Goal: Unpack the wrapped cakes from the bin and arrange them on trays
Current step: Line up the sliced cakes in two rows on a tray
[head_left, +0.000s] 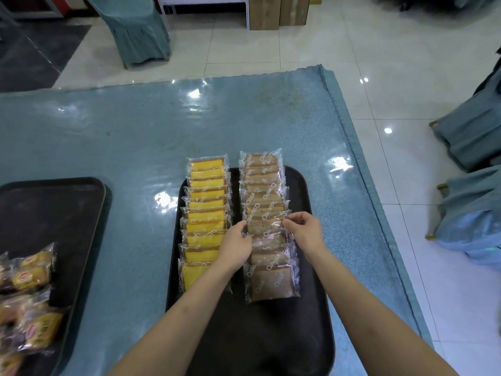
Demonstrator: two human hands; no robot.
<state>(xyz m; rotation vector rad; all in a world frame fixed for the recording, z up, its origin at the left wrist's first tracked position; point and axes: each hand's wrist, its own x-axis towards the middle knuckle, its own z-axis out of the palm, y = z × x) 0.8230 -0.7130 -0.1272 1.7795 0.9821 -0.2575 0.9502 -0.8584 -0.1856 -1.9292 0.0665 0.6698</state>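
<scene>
A black tray (pixel 311 308) lies in front of me on the blue table. On its left side runs a row of several overlapping yellow wrapped cakes (pixel 207 207). To the right runs a row of several brown wrapped cakes (pixel 264 185). My left hand (pixel 235 248) and my right hand (pixel 305 230) pinch the two ends of one brown wrapped cake (pixel 264 225) in the middle of that row. No bin is in view.
A second black tray (pixel 54 213) sits at the left with several small wrapped yellow cakes (pixel 29 272) piled at its near end. The table edge (pixel 360 169) runs along the right. Covered chairs (pixel 471 147) stand on the tiled floor beyond it.
</scene>
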